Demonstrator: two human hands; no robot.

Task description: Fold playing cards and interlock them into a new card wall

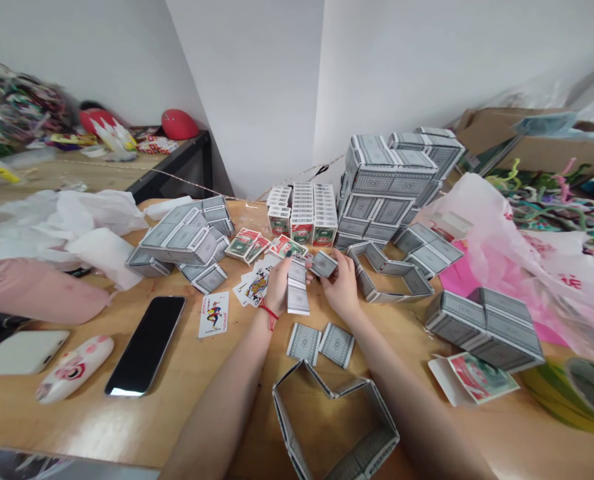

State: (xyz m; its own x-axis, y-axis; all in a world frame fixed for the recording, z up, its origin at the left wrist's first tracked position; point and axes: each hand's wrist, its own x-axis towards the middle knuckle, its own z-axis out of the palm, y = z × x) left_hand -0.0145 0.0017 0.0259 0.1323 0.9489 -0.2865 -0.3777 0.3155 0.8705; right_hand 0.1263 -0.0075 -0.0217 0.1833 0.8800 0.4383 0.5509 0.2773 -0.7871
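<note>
My left hand, a red cord at its wrist, is closed on a creased strip of playing cards with grey backs. Between the fingers of my right hand is a folded playing card, held just right of the strip and a little apart from it. Two more folded cards lie side by side below my hands. Nearest me stands a heart-shaped ring of joined folded cards. Face-up cards and a joker lie left of my left hand.
Rows of card boxes stand at the back, beside a tall stack of folded-card blocks. An open card ring is near my right hand. A phone lies left; green-yellow tape sits at the right edge.
</note>
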